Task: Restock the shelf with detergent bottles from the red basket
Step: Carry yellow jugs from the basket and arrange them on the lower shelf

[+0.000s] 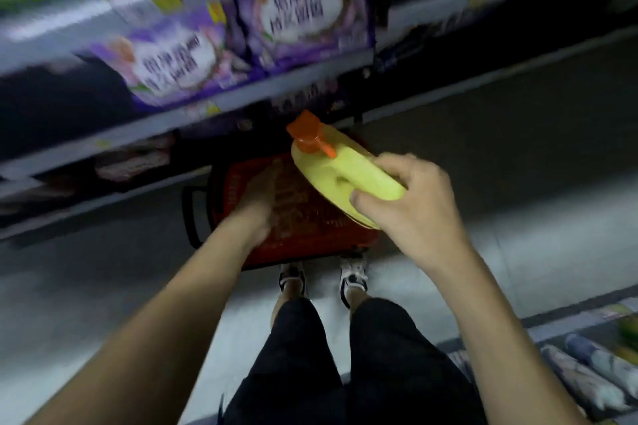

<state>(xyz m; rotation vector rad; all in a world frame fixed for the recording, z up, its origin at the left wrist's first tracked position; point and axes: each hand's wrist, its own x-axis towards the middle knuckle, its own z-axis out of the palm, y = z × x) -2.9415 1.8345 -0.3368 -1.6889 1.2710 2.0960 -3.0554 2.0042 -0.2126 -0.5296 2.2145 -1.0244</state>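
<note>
Shop aisle, grey floor (pixel 500 155), frame blurred. Red basket (pixel 310 254) sits on the floor; its contents are too blurred to tell. Beyond the basket, grey shelf (pixel 193 117) tiers carry purple packages (pixel 172 62). Yellow detergent bottle (pixel 345 169), orange cap (pixel 305 133), tilted just above the basket's right side, gripped by right hand (pixel 411 200), fingers curled round it. Left hand (pixel 259 203) over the basket's left side, fingers straight, holding nothing. Shoes (pixel 352 278) at the basket's near edge.

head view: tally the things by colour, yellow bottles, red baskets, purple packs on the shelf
yellow bottle: 1, gripped by the right hand
red basket: 1
purple packs: 2
total: 4
</note>
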